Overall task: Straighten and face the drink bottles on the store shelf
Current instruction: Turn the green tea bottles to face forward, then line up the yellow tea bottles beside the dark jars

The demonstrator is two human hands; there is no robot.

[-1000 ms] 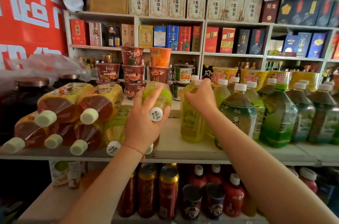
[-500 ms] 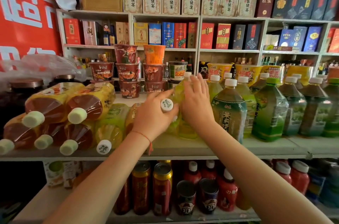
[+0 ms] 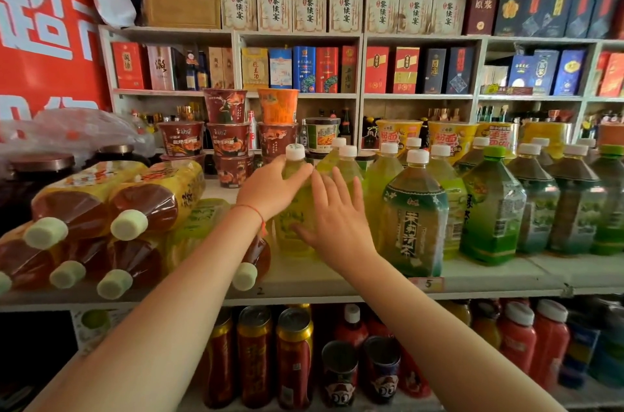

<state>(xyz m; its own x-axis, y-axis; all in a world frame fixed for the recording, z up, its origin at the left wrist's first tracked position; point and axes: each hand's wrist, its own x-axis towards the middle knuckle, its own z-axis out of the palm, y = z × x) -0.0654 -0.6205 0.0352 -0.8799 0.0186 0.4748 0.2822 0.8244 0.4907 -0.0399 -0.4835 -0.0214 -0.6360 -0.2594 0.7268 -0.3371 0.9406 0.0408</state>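
A yellow-green drink bottle with a white cap now stands upright on the middle shelf. My left hand is wrapped around its shoulder from the left. My right hand lies flat against its lower right side, fingers spread. To the right stands a row of upright green tea bottles. On the left lies a pile of brown tea bottles on their sides, caps toward me.
Stacked instant noodle cups stand behind the bottles. Boxed liquor fills the upper shelves. Cans and red bottles crowd the lower shelf. Dark jars sit far left under a plastic bag.
The yellow-green bottle went from lying in my left hand, cap toward me, to standing upright beside the row. My right hand left the neighbouring bottle's top and opened against this one.
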